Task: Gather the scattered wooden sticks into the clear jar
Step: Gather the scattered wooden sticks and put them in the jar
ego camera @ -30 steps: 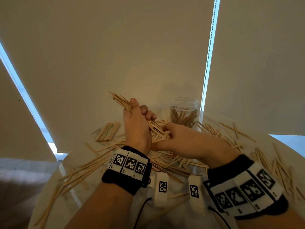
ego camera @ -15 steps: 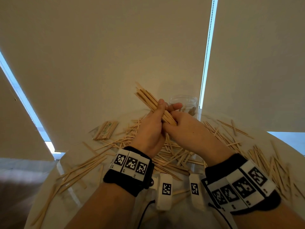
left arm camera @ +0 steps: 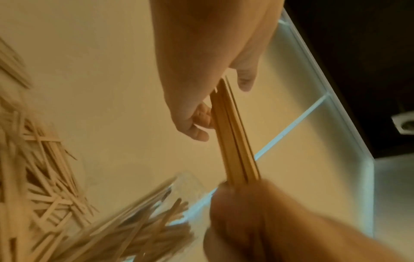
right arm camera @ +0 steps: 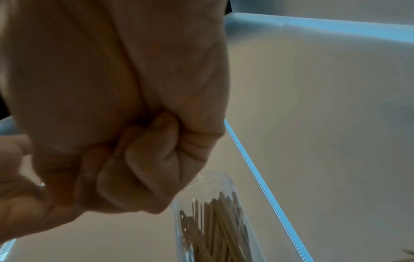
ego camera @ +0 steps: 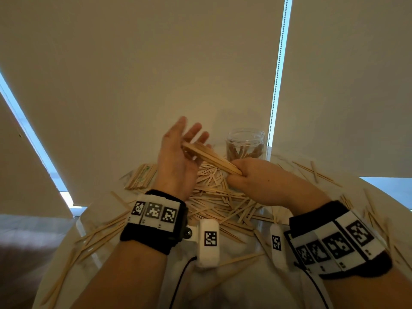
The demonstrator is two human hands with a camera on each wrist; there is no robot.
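A tight bundle of wooden sticks (ego camera: 211, 158) is held above the table, slanting up to the left. My right hand (ego camera: 247, 175) grips its lower end in a fist, seen as curled fingers (right arm camera: 139, 150) in the right wrist view. My left hand (ego camera: 178, 150) is open with fingers spread, and the bundle's upper end (left arm camera: 230, 124) lies against its palm. The clear jar (ego camera: 245, 141) stands upright just behind my right hand, part filled with sticks (right arm camera: 217, 223). Several loose sticks (ego camera: 218, 197) lie heaped on the table under both hands.
The round white table (ego camera: 234, 286) is strewn with sticks to the left (ego camera: 89, 239) and right (ego camera: 316, 172). A neater stack (ego camera: 140, 177) lies at the back left. Roller blinds (ego camera: 156, 63) hang close behind the jar, with a bead chain (ego camera: 276, 85) beside it.
My left hand has let go of the bundle and spread open. My right hand now holds the bundle alone, pulled back off the jar's front, so the jar shows fully.
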